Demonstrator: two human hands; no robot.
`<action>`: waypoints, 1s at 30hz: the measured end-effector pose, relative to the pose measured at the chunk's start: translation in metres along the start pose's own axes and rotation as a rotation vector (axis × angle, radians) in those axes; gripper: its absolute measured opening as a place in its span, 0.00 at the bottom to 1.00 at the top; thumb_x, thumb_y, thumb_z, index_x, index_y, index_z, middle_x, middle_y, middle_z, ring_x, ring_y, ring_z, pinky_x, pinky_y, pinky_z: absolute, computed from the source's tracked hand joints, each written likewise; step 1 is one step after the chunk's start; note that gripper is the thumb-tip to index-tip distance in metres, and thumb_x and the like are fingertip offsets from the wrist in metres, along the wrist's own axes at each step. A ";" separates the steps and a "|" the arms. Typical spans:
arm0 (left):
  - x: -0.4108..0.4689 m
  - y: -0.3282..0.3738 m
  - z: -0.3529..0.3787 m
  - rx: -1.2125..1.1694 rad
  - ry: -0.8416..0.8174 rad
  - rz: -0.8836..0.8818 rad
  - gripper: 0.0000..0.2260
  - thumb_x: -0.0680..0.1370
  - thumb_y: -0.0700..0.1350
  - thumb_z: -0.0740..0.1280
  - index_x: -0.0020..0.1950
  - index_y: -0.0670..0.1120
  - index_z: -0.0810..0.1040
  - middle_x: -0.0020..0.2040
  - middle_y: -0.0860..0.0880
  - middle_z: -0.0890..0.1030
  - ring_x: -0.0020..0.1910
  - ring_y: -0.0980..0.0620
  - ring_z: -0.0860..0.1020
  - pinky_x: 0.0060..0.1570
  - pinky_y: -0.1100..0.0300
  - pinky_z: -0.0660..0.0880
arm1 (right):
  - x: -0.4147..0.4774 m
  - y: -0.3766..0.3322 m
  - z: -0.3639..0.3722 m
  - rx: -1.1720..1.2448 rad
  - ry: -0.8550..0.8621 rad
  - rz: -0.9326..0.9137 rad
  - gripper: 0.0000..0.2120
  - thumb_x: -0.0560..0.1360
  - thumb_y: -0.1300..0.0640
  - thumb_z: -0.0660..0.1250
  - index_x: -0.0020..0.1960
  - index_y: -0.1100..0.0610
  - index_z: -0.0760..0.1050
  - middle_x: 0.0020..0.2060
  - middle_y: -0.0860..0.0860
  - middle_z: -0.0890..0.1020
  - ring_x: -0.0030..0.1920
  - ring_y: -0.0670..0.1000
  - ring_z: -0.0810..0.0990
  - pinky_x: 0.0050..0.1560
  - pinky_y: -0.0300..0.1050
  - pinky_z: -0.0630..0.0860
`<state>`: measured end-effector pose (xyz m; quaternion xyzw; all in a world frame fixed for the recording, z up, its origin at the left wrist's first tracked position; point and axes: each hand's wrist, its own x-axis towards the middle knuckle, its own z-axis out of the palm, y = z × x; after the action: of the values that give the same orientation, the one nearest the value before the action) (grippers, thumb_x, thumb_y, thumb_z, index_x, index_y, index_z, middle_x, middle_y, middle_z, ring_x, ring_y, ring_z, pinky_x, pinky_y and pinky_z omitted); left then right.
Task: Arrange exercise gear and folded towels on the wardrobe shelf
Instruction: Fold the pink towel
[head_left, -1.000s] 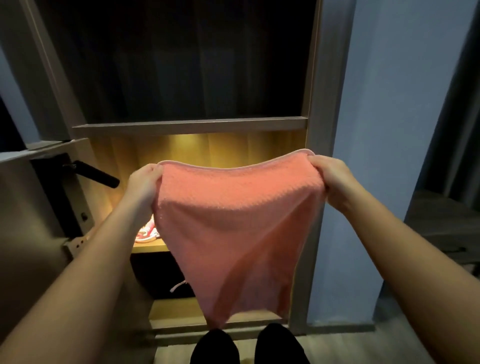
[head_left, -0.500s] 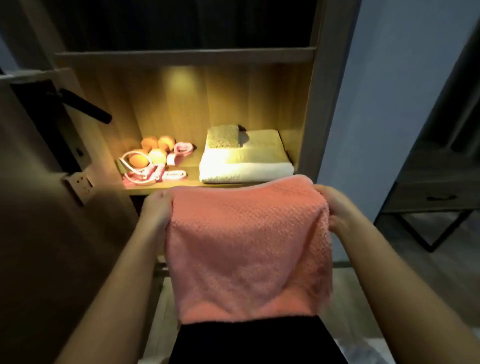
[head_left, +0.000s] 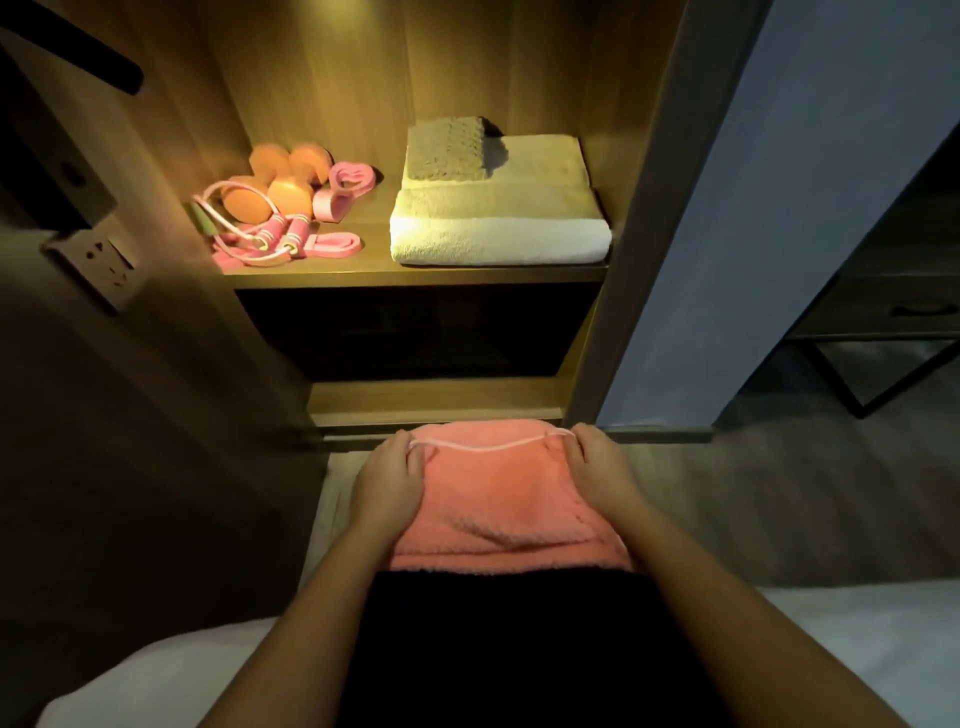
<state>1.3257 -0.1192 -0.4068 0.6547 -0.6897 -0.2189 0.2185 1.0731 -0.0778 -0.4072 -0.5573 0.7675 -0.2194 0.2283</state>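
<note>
Lit wardrobe shelf (head_left: 376, 249) holds gear (head_left: 275, 208), towels (head_left: 498, 228); I see left hand (head_left: 387, 480) and right hand (head_left: 597, 467) pinch pink towel (head_left: 498, 499) on lap, probably folding.

This is a home bedroom. A lit wooden wardrobe (head_left: 649, 156) fills the upper middle of the frame, its shelf (head_left: 415, 273) holding folded towels (head_left: 498, 239) and pink exercise gear (head_left: 285, 197), while white bedding (head_left: 857, 644) crosses the bottom edge.

The left half of the lit shelf (head_left: 415, 273) is taken up by 2 orange dumbbells (head_left: 280, 182), a pink skipping rope (head_left: 244, 244) and pink bands (head_left: 343, 192). The right half is filled by a folded white towel (head_left: 498, 234), topped at its far left by a smaller towel (head_left: 449, 156). A narrow bare strip of board is seen between the 2 groups, and open height above the white towel's near part. The opening is flanked by the open door (head_left: 104, 364) on the left and the side panel (head_left: 639, 208) on the right.
</note>
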 end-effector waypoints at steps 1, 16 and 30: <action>0.000 0.000 -0.001 0.038 -0.021 -0.006 0.10 0.82 0.50 0.56 0.41 0.54 0.68 0.39 0.57 0.73 0.39 0.56 0.71 0.33 0.60 0.63 | 0.000 -0.001 -0.002 -0.026 -0.009 -0.009 0.12 0.82 0.53 0.54 0.48 0.57 0.73 0.49 0.57 0.80 0.50 0.58 0.78 0.45 0.48 0.70; -0.035 -0.006 -0.042 0.196 -0.175 -0.055 0.11 0.83 0.49 0.56 0.46 0.50 0.75 0.43 0.51 0.78 0.41 0.54 0.76 0.44 0.54 0.76 | -0.044 0.008 -0.043 -0.054 -0.123 0.007 0.16 0.83 0.51 0.54 0.51 0.57 0.78 0.47 0.50 0.80 0.44 0.49 0.76 0.40 0.43 0.66; -0.037 -0.022 -0.042 0.049 -0.331 -0.079 0.13 0.84 0.51 0.53 0.45 0.53 0.72 0.40 0.51 0.78 0.41 0.53 0.77 0.38 0.57 0.70 | -0.033 0.005 -0.056 0.209 -0.450 0.079 0.11 0.83 0.54 0.54 0.53 0.51 0.76 0.46 0.43 0.78 0.46 0.39 0.75 0.42 0.33 0.67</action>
<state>1.3703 -0.0836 -0.3860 0.6415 -0.6951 -0.3152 0.0768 1.0454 -0.0406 -0.3620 -0.5350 0.6917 -0.1587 0.4584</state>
